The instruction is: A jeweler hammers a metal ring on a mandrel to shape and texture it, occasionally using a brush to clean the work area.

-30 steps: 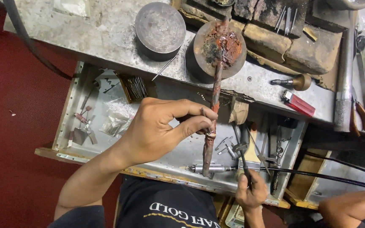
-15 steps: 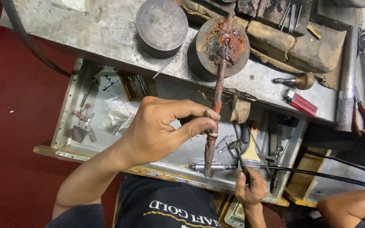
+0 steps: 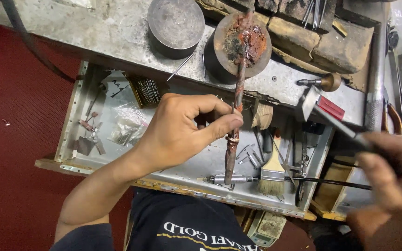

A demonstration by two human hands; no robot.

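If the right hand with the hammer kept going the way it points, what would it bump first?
Probably the long rusty brown rod pinched in the left hand. The right hand aims its small metal hammer leftward toward it, though the wooden peg between them may be nearer; depth is unclear.

A scuffed grey metal bench [image 3: 94, 32] ran across the top, with a round steel block [image 3: 175, 21] and a rust-crusted round block [image 3: 243, 39] side by side on it, brown bricks [image 3: 322, 39] behind, a wooden-knobbed graver [image 3: 322, 82] and a red lighter [image 3: 330, 108] near the right edge, and a thin pin [image 3: 180, 67] by the front edge. Below it a metal drawer [image 3: 68, 125] stood pulled out, holding a box of pins [image 3: 146, 90], plastic bags [image 3: 126, 128], small bits [image 3: 89, 137] at left, a brush [image 3: 271, 172], and a rotary handpiece [image 3: 226, 179] lying along the front rim. Files and pliers [image 3: 396, 88] lay on the bench's far right.
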